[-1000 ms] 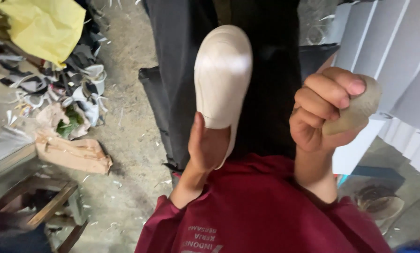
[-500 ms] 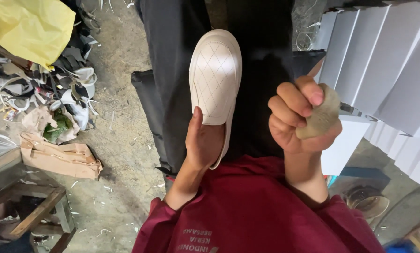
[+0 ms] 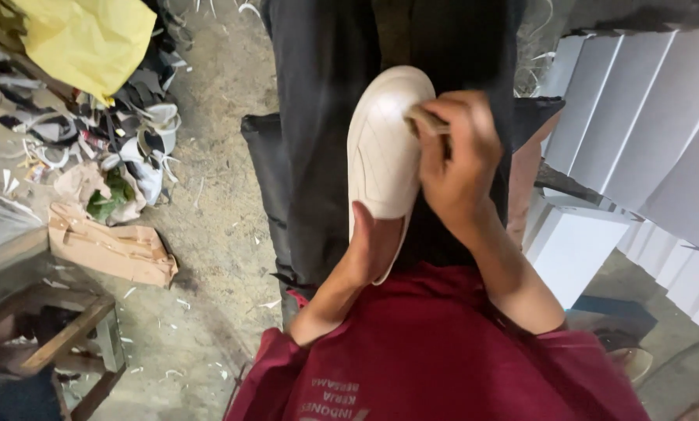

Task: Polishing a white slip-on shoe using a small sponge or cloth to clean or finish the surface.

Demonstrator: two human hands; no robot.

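Observation:
My left hand [image 3: 371,245] grips the heel end of a white shoe sole [image 3: 384,148], held sole-up over my lap with its toe pointing away from me. My right hand [image 3: 459,160] is closed around a small tan pad [image 3: 426,121] and presses it against the right side of the sole near the toe. Most of the pad is hidden under my fingers. Black trousers [image 3: 318,117] and a dark red shirt [image 3: 435,351] lie beneath both hands.
White boxes [image 3: 646,132] are stacked at the right. A yellow bag [image 3: 92,43] and a heap of shoe scraps [image 3: 123,132] lie at the upper left. Brown paper [image 3: 108,249] rests on the dusty floor, and a wooden stool [image 3: 61,335] stands at lower left.
My right hand has come down from beside the sole and now presses the tan pad on it. The left hand still holds the sole in about the same place.

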